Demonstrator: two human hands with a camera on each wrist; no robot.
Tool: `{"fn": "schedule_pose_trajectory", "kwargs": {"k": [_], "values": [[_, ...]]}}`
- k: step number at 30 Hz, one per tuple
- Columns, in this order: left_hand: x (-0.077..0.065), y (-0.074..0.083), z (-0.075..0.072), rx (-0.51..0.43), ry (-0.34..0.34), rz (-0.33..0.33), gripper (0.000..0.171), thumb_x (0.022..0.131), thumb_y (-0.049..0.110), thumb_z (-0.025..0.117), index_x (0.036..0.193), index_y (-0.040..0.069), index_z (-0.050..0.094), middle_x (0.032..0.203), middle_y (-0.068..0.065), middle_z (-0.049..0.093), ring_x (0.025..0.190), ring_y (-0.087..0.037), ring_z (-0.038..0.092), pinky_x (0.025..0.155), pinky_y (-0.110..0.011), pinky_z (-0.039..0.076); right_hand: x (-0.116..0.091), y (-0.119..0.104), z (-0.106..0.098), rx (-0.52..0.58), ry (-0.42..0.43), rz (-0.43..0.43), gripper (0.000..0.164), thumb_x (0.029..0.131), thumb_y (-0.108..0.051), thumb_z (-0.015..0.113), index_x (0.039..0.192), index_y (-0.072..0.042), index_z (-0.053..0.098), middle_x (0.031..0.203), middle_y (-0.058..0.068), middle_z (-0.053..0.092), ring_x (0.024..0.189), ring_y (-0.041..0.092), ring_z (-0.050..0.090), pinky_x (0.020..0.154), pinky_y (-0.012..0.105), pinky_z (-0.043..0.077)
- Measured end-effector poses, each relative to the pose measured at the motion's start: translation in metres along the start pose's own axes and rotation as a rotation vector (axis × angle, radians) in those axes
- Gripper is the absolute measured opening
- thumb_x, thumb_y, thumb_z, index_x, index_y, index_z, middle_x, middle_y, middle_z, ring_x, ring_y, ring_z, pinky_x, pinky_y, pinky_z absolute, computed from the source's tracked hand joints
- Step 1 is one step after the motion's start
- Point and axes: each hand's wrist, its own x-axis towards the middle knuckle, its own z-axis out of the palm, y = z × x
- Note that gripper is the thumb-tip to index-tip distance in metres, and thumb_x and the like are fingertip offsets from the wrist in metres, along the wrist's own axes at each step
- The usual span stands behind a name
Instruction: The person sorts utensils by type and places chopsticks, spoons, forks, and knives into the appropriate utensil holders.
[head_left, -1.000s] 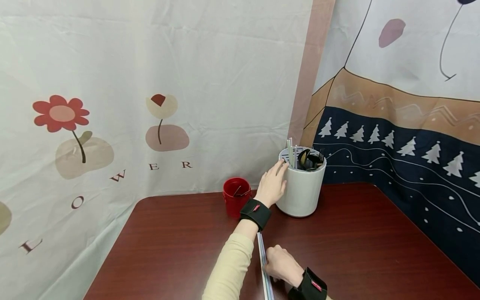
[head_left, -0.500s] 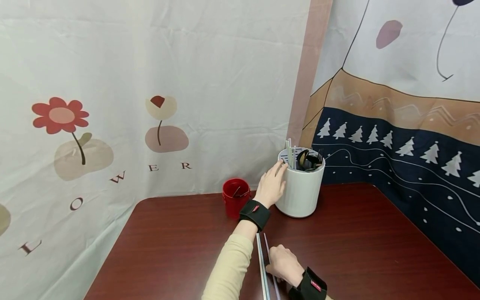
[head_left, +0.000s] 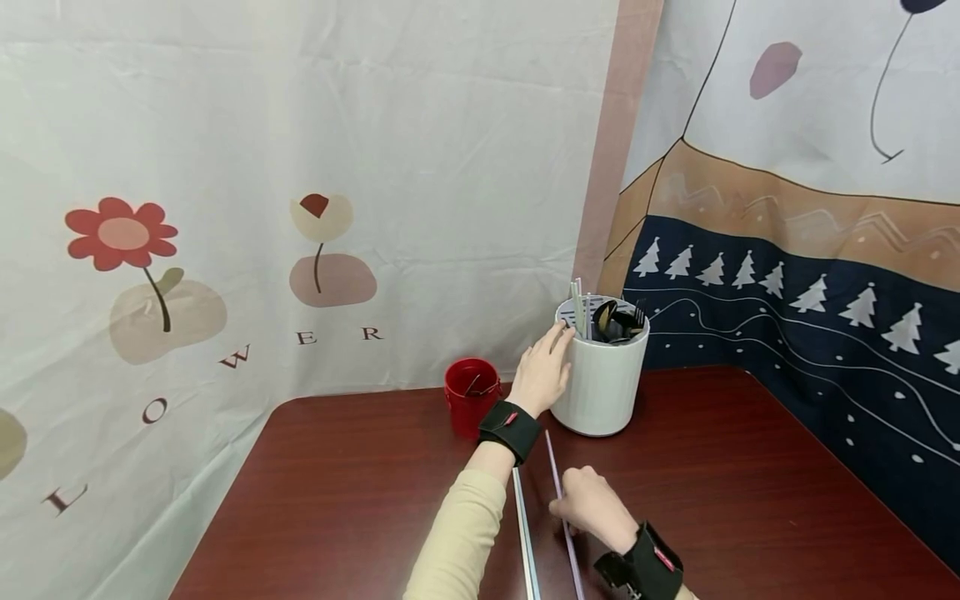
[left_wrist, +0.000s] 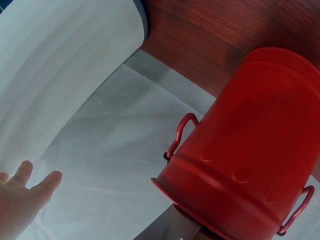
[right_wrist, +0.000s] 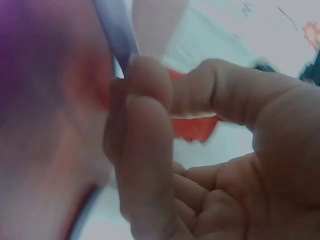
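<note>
My right hand point(head_left: 596, 507) pinches a long thin purple straw point(head_left: 555, 467) between thumb and fingertips, in the head view. In the right wrist view a blurred length of this straw point(right_wrist: 116, 27) leaves the pinch upward. To its left lie pale blue and white straws point(head_left: 525, 533), partly hidden by the left arm. With fingers spread and nearly straight, my left hand point(head_left: 542, 371) rests at the rim of a tall white canister point(head_left: 600, 387). Straws point(head_left: 578, 307), a black spoon point(head_left: 604, 317) and a fork point(head_left: 640, 314) stand in its slotted top.
A small red bucket point(head_left: 467, 408) with side handles point(left_wrist: 181, 135) stands left of the canister, just beside my left wrist. The dark red wooden table point(head_left: 360, 500) ends at a printed cloth backdrop point(head_left: 465, 167) behind and to the right.
My right hand has parted the purple straw from the pale straws and carried it to the right and slightly away from me. The left hand has stayed at the canister rim.
</note>
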Motion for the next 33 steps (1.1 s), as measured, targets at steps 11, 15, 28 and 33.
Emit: {"fn": "schedule_pose_trajectory", "kwargs": {"k": [11, 15, 28, 33], "values": [[0.000, -0.001, 0.004, 0.014, 0.018, 0.009, 0.053, 0.096, 0.024, 0.055, 0.145, 0.020, 0.037, 0.153, -0.001, 0.034, 0.131, -0.020, 0.048, 0.102, -0.047, 0.045, -0.013, 0.006, -0.047, 0.060, 0.293, -0.017, 0.008, 0.082, -0.008, 0.058, 0.077, -0.005, 0.051, 0.058, 0.002, 0.056, 0.049, 0.011, 0.050, 0.049, 0.025, 0.035], [0.000, -0.001, 0.003, 0.015, 0.011, 0.002, 0.053, 0.096, 0.024, 0.055, 0.145, 0.021, 0.037, 0.154, 0.000, 0.033, 0.132, -0.020, 0.047, 0.103, -0.047, 0.045, -0.018, 0.007, -0.060, 0.084, 0.411, -0.049, 0.004, 0.081, -0.007, 0.056, 0.081, -0.004, 0.053, 0.065, 0.003, 0.061, 0.053, 0.008, 0.054, 0.050, 0.022, 0.038], [0.000, -0.001, 0.003, 0.004, 0.001, -0.005, 0.054, 0.096, 0.024, 0.054, 0.146, 0.022, 0.036, 0.154, 0.000, 0.032, 0.134, -0.019, 0.045, 0.104, -0.046, 0.043, -0.029, 0.017, -0.075, 0.223, 0.918, -0.208, 0.007, 0.085, -0.004, 0.061, 0.090, -0.002, 0.057, 0.078, 0.011, 0.070, 0.064, -0.010, 0.056, 0.058, 0.006, 0.044], [0.000, -0.001, 0.000, -0.013, -0.001, -0.002, 0.053, 0.096, 0.023, 0.054, 0.146, 0.021, 0.035, 0.155, -0.001, 0.032, 0.134, -0.021, 0.045, 0.104, -0.047, 0.043, -0.028, 0.017, -0.075, 0.304, 1.134, -0.305, 0.011, 0.084, 0.000, 0.062, 0.094, 0.003, 0.058, 0.079, 0.016, 0.069, 0.071, -0.025, 0.047, 0.068, 0.000, 0.041]]}}
